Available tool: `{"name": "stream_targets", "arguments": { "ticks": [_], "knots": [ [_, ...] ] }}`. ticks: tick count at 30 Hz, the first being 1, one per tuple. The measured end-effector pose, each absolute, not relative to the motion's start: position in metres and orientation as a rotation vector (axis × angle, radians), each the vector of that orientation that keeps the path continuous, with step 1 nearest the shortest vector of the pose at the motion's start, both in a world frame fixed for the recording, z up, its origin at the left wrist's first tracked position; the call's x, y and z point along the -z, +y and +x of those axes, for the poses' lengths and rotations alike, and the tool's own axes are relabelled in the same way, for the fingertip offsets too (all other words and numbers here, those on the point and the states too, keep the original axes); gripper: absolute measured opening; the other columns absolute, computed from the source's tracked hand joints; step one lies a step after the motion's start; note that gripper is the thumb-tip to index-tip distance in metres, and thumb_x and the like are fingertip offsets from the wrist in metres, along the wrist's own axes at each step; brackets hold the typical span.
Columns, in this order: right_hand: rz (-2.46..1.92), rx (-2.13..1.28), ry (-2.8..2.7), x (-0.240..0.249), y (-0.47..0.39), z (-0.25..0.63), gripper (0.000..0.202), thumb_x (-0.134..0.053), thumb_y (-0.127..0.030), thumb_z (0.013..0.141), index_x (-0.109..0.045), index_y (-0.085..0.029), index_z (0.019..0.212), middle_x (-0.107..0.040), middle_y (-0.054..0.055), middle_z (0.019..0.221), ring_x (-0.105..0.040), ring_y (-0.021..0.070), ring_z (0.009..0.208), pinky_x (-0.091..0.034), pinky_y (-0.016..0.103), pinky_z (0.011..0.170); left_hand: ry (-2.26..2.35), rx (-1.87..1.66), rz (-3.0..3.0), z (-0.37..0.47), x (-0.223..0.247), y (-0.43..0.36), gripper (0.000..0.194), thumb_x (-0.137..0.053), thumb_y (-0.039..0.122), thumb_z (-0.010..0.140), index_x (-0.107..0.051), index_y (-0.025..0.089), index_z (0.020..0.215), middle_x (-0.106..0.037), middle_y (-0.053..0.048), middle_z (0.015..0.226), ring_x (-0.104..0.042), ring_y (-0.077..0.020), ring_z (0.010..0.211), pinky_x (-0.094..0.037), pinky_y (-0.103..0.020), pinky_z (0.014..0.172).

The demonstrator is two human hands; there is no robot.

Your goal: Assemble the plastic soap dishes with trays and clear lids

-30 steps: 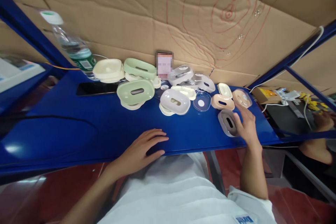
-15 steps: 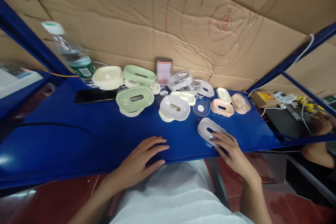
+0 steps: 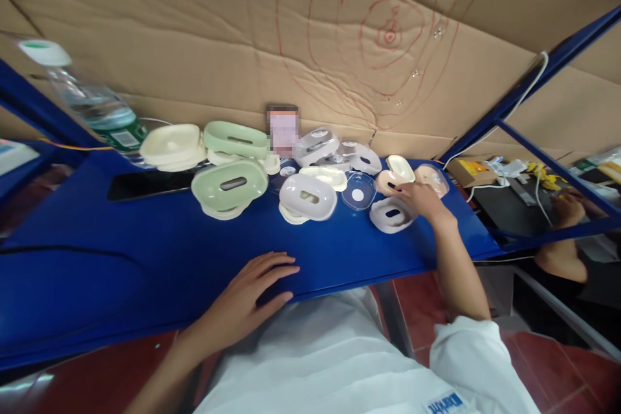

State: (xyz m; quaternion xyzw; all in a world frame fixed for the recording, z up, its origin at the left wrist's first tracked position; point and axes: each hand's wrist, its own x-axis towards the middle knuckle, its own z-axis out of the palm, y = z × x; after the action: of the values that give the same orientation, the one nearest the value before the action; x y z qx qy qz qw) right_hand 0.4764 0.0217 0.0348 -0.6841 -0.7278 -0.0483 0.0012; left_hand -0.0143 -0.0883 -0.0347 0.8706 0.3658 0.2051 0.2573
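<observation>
My left hand (image 3: 262,284) lies at the front edge of the blue table, fingers spread, holding nothing. My right hand (image 3: 423,200) reaches over a peach soap dish (image 3: 385,182), its stretched fingertips at the dish's slot; the thumb is hard to make out and the hand covers part of the dish. Just below that hand, a lavender-grey slotted soap dish (image 3: 388,222) rests on the table. A cream dish (image 3: 402,169) and another peach dish with a clear cover (image 3: 433,180) sit behind and beside it.
Green soap dishes (image 3: 230,186), a lavender dish (image 3: 317,199) and clear covers (image 3: 358,191) stand in a cluster at the back. A water bottle (image 3: 97,110) and a dark phone-like slab (image 3: 148,185) lie left. Another person's hand (image 3: 567,208) shows beyond the right frame.
My right hand has left the lavender-grey dish, which now sits farther back beside the peach dish, and moved to the peach dish. My left hand stays put. The view has shifted right.
</observation>
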Motion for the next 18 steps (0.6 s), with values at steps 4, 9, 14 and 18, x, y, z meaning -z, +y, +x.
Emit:
{"name": "stream_targets", "arguments": {
  "ticks": [4,9,14,18],
  "knots": [
    [-2.111,-0.003,-2.269,-0.03,0.046,0.478,0.034,-0.062,-0.041,0.105,-0.082,-0.023,0.127,-0.082,0.012,0.126,-0.077,0.0355,0.12,-0.058,0.045,0.104,0.983,-0.552,2.345,-0.014,0.033,-0.089,0.04,-0.061,0.045,0.109,-0.067,0.036,0.147,-0.067,-0.006,0.152,-0.059,-0.0306,0.147,-0.05,-0.056,0.124],
    [-1.887,-0.221,-2.18,-0.013,0.043,0.479,0.04,-0.06,-0.043,0.105,-0.079,-0.02,0.132,-0.078,0.014,0.137,-0.074,0.0356,0.127,-0.059,0.049,0.109,0.969,-0.571,2.329,-0.013,0.032,-0.089,0.039,-0.061,0.044,0.109,-0.068,0.035,0.146,-0.068,-0.006,0.151,-0.057,-0.031,0.148,-0.049,-0.057,0.125],
    [-1.714,-0.398,-2.082,-0.003,0.047,0.486,0.038,-0.065,-0.047,0.101,-0.078,-0.021,0.126,-0.079,0.013,0.132,-0.076,0.0327,0.119,-0.061,0.049,0.107,0.946,-0.57,2.315,-0.013,0.032,-0.088,0.038,-0.061,0.043,0.109,-0.068,0.037,0.146,-0.068,-0.005,0.15,-0.057,-0.0298,0.147,-0.047,-0.057,0.126],
    [-1.661,-0.461,-2.031,0.002,0.05,0.49,0.045,-0.065,-0.057,0.099,-0.077,-0.019,0.121,-0.08,0.014,0.125,-0.078,0.0303,0.106,-0.064,0.048,0.098,0.942,-0.605,2.3,-0.013,0.033,-0.091,0.037,-0.062,0.043,0.109,-0.069,0.036,0.145,-0.067,-0.005,0.151,-0.058,-0.0287,0.147,-0.046,-0.054,0.128]
  ]
}}
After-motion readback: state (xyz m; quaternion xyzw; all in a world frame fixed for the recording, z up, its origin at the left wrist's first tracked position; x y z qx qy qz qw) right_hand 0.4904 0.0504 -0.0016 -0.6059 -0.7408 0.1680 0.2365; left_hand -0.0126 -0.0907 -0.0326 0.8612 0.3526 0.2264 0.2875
